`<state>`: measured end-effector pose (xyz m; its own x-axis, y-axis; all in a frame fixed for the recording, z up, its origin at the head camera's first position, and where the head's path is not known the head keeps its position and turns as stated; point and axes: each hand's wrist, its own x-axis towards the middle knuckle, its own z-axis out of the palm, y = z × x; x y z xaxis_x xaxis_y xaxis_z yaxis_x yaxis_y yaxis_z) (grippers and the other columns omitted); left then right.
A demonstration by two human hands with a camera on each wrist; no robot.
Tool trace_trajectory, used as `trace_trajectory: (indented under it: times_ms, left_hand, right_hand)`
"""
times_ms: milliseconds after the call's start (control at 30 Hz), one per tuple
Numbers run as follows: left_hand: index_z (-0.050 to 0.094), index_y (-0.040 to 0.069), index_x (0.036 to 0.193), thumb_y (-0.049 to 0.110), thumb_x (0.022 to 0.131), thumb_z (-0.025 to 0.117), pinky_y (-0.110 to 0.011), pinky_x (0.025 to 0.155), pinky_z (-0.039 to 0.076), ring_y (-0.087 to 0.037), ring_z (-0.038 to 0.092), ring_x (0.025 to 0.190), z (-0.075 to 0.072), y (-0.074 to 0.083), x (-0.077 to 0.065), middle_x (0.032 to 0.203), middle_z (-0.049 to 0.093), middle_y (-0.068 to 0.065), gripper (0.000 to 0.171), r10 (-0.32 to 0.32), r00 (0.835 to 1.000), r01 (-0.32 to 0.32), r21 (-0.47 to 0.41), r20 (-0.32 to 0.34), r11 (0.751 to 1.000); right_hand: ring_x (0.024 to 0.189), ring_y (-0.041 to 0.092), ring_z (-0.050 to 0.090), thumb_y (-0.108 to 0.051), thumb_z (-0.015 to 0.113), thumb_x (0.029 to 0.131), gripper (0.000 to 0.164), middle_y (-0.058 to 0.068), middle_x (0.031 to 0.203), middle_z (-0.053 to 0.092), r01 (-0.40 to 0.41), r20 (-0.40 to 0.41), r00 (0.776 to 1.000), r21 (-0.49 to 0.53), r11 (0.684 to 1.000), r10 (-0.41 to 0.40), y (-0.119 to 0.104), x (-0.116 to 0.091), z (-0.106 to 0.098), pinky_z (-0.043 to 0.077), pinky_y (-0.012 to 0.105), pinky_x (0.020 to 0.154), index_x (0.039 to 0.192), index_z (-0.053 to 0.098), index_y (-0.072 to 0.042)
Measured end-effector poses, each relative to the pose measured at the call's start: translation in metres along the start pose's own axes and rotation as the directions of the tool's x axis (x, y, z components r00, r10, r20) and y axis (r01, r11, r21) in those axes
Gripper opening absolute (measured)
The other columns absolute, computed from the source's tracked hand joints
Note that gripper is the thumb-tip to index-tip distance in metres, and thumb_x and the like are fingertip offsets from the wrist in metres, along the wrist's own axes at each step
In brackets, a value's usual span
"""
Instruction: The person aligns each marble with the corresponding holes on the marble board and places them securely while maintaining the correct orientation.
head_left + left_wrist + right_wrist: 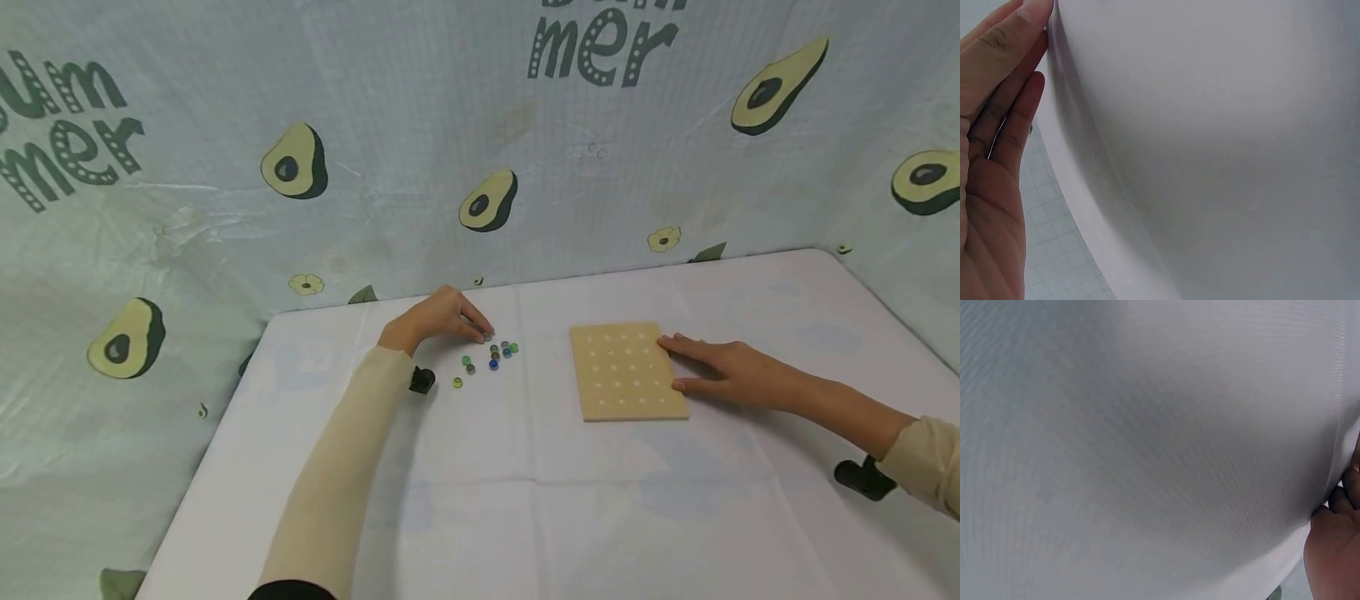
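At the far side of the table, my left hand (444,315) pinches a small clear marble (488,337) between thumb and fingertips. Just in front of those fingertips lie several glass marbles, among them a blue marble (493,365), a green marble (466,360) and a yellowish marble (457,382). To their right is a flat square wooden board (630,375) with rows of small pale hollows. My right hand (738,371) rests at the board's right edge, thumb and fingers extended and touching it. In the left wrist view the fingertips run out at the top, hiding the marble.
A white cloth with fold creases covers the table (480,517). Behind it hangs a pale curtain (390,208) printed with avocados and lettering. Black wrist cameras sit at both wrists, such as the right camera (862,478).
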<state>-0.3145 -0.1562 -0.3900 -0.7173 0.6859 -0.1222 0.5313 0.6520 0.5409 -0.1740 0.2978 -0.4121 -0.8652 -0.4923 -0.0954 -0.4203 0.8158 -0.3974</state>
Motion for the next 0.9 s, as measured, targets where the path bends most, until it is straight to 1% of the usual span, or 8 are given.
trace_trajectory:
  times_ms: [133,233,333,433,533,700,767,900]
  left_hand:
    - [0.084,0.017,0.102,0.015,0.085,0.084,-0.027,0.089,0.054,-0.011,0.071,0.104,-0.002,0.003,0.002,0.102,0.078,0.004,0.017,0.023,1.0,-0.022,0.03,-0.004,0.999]
    - [0.084,0.016,0.102,0.015,0.085,0.084,-0.025,0.087,0.053,-0.011,0.071,0.102,-0.003,0.004,0.003,0.102,0.078,0.004,0.017,0.019,1.0,-0.019,0.036,0.0,0.999]
    - [0.084,0.016,0.102,0.015,0.085,0.084,-0.025,0.086,0.052,-0.01,0.071,0.101,-0.004,0.003,0.001,0.101,0.078,0.004,0.016,0.001,1.0,-0.001,0.033,0.006,0.999]
    - [0.084,0.017,0.101,0.015,0.085,0.084,-0.026,0.088,0.052,-0.009,0.07,0.101,-0.004,0.002,0.001,0.1,0.079,0.005,0.016,-0.024,1.0,0.024,0.014,0.007,1.0]
    - [0.084,0.017,0.101,0.015,0.085,0.084,-0.027,0.09,0.052,-0.01,0.07,0.101,-0.003,0.002,0.001,0.099,0.079,0.005,0.015,-0.039,0.999,0.039,-0.009,-0.006,0.999]
    - [0.084,0.017,0.101,0.017,0.086,0.083,-0.026,0.088,0.05,-0.01,0.068,0.099,0.0,0.004,0.002,0.099,0.078,0.005,0.015,-0.06,0.997,0.059,-0.019,-0.041,0.998]
    - [0.084,0.016,0.101,0.018,0.087,0.083,-0.026,0.087,0.049,-0.011,0.066,0.098,0.002,0.006,0.0,0.1,0.078,0.005,0.014,-0.067,0.997,0.067,-0.002,-0.049,0.998]
    - [0.083,0.016,0.102,0.019,0.09,0.079,-0.028,0.085,0.048,-0.014,0.063,0.094,0.003,0.009,-0.005,0.102,0.078,0.004,0.013,-0.066,0.995,0.072,0.068,-0.075,0.995]
  right_hand:
    - [0.14,0.045,0.043,-0.055,0.065,0.096,0.078,0.024,0.156,0.039,-0.001,-0.007,1.0,-0.012,1.0,0.001,0.002,0.001,-0.003,0.043,0.063,0.105,0.157,0.041,-0.012]
    - [0.14,0.045,0.042,-0.055,0.064,0.096,0.078,0.024,0.156,0.039,0.0,-0.004,1.0,-0.007,1.0,0.0,0.002,0.002,-0.004,0.042,0.063,0.105,0.157,0.041,-0.013]
    - [0.14,0.045,0.043,-0.056,0.064,0.095,0.078,0.024,0.155,0.04,0.005,0.005,1.0,-0.005,1.0,-0.005,0.001,0.004,-0.004,0.043,0.062,0.105,0.157,0.041,-0.013]
    - [0.138,0.046,0.044,-0.056,0.065,0.095,0.078,0.025,0.154,0.042,0.015,0.012,1.0,-0.013,1.0,-0.014,-0.001,0.007,-0.006,0.044,0.062,0.104,0.156,0.043,-0.012]
    - [0.136,0.047,0.047,-0.056,0.065,0.095,0.078,0.026,0.152,0.043,0.016,0.013,1.0,-0.04,0.999,-0.015,-0.002,0.008,-0.008,0.045,0.062,0.103,0.155,0.044,-0.011]
    - [0.136,0.047,0.046,-0.057,0.066,0.094,0.079,0.025,0.153,0.043,-0.011,0.022,1.0,-0.04,0.999,0.012,-0.003,0.007,-0.011,0.045,0.062,0.103,0.155,0.044,-0.011]
    - [0.136,0.048,0.045,-0.057,0.066,0.094,0.079,0.025,0.153,0.042,-0.016,0.029,0.999,-0.029,0.999,0.017,-0.003,0.006,-0.011,0.044,0.062,0.104,0.155,0.044,-0.011]
    - [0.136,0.047,0.046,-0.058,0.065,0.094,0.079,0.025,0.154,0.042,-0.01,0.036,0.999,-0.02,1.0,0.011,-0.004,0.005,-0.01,0.044,0.062,0.103,0.155,0.044,-0.012]
